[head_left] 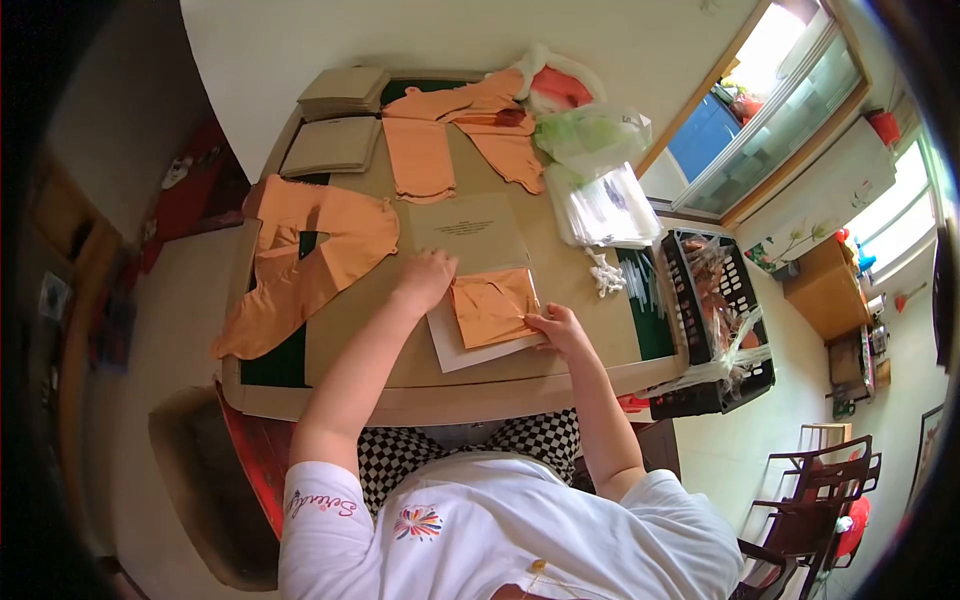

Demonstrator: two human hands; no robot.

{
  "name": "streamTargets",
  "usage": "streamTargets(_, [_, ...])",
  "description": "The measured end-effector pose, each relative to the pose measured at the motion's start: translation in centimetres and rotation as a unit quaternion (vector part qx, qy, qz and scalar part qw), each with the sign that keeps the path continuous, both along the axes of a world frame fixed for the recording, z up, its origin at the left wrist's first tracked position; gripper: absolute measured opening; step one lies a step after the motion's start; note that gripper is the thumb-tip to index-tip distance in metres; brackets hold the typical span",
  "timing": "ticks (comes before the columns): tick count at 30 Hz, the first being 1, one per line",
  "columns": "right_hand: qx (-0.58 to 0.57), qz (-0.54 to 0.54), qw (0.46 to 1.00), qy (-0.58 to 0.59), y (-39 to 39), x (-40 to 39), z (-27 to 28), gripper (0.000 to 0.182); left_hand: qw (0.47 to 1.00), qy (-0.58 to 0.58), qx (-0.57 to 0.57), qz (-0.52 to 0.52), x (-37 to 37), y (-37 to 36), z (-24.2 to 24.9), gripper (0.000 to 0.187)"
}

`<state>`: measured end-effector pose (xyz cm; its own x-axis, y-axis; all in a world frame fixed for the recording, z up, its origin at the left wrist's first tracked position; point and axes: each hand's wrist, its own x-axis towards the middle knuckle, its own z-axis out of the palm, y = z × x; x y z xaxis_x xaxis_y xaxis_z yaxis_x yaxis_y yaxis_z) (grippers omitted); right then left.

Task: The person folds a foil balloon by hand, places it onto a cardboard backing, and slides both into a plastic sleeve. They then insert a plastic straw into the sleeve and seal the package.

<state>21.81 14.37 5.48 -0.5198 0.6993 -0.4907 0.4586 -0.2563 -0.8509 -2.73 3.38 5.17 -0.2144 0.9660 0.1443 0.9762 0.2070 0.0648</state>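
A folded rose-gold foil balloon (pixel 490 310) lies on a white card (pixel 462 357) near the table's front edge. Just beyond it is a clear plastic bag (pixel 480 228) with small printed text, its near edge meeting the folded balloon. My right hand (pixel 562 330) pinches the right edge of the folded balloon and card, thumb on top. At the upper left corner of the balloon, my left hand (pixel 428 278) has its fingers curled on the bag's edge. Unfolded flat foil balloons (pixel 330 245) lie to the left, with more foil pieces (pixel 420 160) at the back.
Stacks of brown card (pixel 328 146) stand at the back left. At the right are a pile of clear bags (pixel 606 208), white ribbon bundles (pixel 605 274), clear straws (pixel 643 282) and a black crate (pixel 712 300) beside the table edge. A green-tinted plastic bag (pixel 590 138) sits behind.
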Motion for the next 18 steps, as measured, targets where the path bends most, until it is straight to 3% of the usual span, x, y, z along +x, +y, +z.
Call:
streamTargets(3, [0.019, -0.007, 1.000, -0.010, 0.2, 0.6, -0.4, 0.037, 0.999, 0.031, 0.016, 0.012, -0.1, 0.5, -0.6, 0.013])
streamTargets(6, [0.019, -0.051, 0.998, 0.032, 0.5, 2.0, -0.3, 0.034, 0.998, -0.022, 0.066, 0.006, -0.2, 0.1, -0.7, 0.013])
streamTargets(12, [0.033, -0.020, 0.999, 0.002, 0.9, 3.4, 0.4, 0.026, 1.000, -0.023, 0.018, 0.001, 0.4, 0.4, -0.1, 0.013])
streamTargets(15, [0.041, -0.048, 0.998, 0.027, 0.6, 2.9, 0.0, 0.029, 0.998, 0.061, 0.013, -0.009, 0.7, 1.5, -0.3, 0.013])
streamTargets(18, [0.056, -0.065, 0.996, 0.008, 0.6, 2.5, -0.8, 0.033, 0.997, 0.054, -0.051, 0.004, 1.1, 2.0, 0.3, 0.016])
